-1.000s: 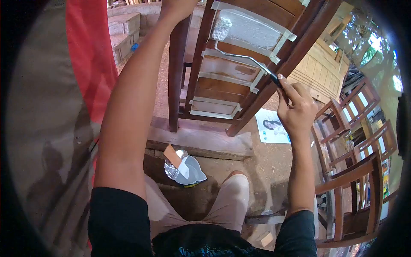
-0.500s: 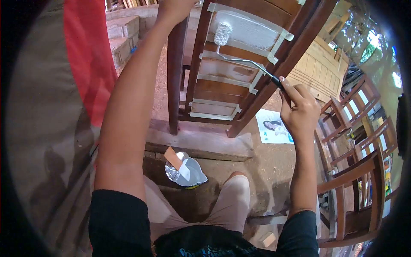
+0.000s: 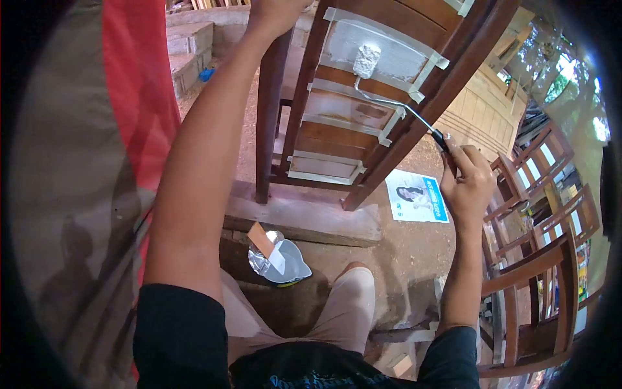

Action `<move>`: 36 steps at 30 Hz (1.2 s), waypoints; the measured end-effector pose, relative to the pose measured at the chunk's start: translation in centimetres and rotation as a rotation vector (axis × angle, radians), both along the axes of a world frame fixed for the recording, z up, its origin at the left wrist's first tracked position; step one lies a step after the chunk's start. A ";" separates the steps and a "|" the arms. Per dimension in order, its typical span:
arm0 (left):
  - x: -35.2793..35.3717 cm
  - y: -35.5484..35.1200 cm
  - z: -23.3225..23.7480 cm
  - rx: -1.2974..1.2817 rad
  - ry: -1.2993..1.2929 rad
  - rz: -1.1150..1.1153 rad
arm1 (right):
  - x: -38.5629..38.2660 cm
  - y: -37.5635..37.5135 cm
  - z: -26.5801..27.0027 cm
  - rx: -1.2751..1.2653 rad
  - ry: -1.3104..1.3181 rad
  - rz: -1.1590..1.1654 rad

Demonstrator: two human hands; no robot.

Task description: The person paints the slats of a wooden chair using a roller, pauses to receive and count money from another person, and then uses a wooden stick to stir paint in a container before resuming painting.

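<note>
My right hand [image 3: 468, 185] is closed around the black handle of a paint roller [image 3: 438, 137]. The roller's fluffy white sleeve [image 3: 367, 60] rests on a white-coated panel [image 3: 398, 63] of a dark brown wooden frame [image 3: 271, 123] in front of me. Strips of masking tape [image 3: 433, 63] border that panel, and lower panels are taped as well. At the top edge, my left hand [image 3: 277, 14] is closed at the top of the frame's left post; its fingertips are partly cut off. The frame's feet stand on a thick wooden beam [image 3: 311, 214].
Below the beam sits a foil-lined paint container [image 3: 296, 262] with a small wood piece [image 3: 261, 240] in it. A printed poster [image 3: 418, 198] lies on the ground. Wooden chairs [image 3: 531, 285] stand at the right; a red and grey cloth [image 3: 139, 97] hangs at the left.
The roller has moved right and slightly down across the white panel, with my right hand following. The view has shifted slightly. My left hand stays at the post.
</note>
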State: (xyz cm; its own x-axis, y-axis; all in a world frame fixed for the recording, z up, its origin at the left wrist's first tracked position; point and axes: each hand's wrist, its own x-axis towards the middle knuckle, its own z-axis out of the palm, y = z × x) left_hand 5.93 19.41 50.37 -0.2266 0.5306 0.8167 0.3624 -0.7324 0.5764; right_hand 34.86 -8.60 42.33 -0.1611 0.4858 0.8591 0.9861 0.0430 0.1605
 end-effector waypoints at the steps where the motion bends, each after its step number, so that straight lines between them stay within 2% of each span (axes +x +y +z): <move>1: -0.1 -0.2 0.0 -0.005 -0.001 -0.002 | -0.3 0.2 0.0 -0.006 -0.006 0.017; 9: 0.0 -2.0 0.4 -0.017 -0.019 -0.090 | -2.2 1.4 0.4 -0.047 0.022 0.058; 12: 0.0 -1.7 0.6 -0.128 -0.018 -0.072 | -0.7 0.6 0.2 -0.015 0.043 0.049; 16: -0.1 -0.9 0.3 0.000 0.001 -0.129 | -0.1 -0.9 0.4 0.004 -0.006 0.043; 19: -1.1 0.4 0.3 -0.153 0.194 0.122 | -0.7 -0.6 0.8 0.058 -0.003 0.112; 22: -1.0 0.8 0.2 -0.144 0.179 0.215 | -2.0 -0.1 1.7 0.015 0.042 0.068; 29: -1.3 1.1 0.2 -0.134 0.186 0.117 | -3.2 1.9 2.4 0.006 -0.036 0.056; 33: -1.2 1.4 0.0 -0.095 0.169 0.185 | -0.7 1.1 1.8 0.028 0.036 -0.015; 36: -1.4 1.3 0.0 -0.087 0.208 0.103 | 1.6 -0.3 1.9 0.016 0.022 -0.095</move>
State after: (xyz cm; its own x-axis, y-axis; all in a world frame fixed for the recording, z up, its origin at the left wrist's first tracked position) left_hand 4.55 20.67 50.42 -0.1151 0.5841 0.8034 0.5497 -0.6362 0.5413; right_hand 36.48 -8.89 44.24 -0.0962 0.4838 0.8699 0.9888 -0.0536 0.1392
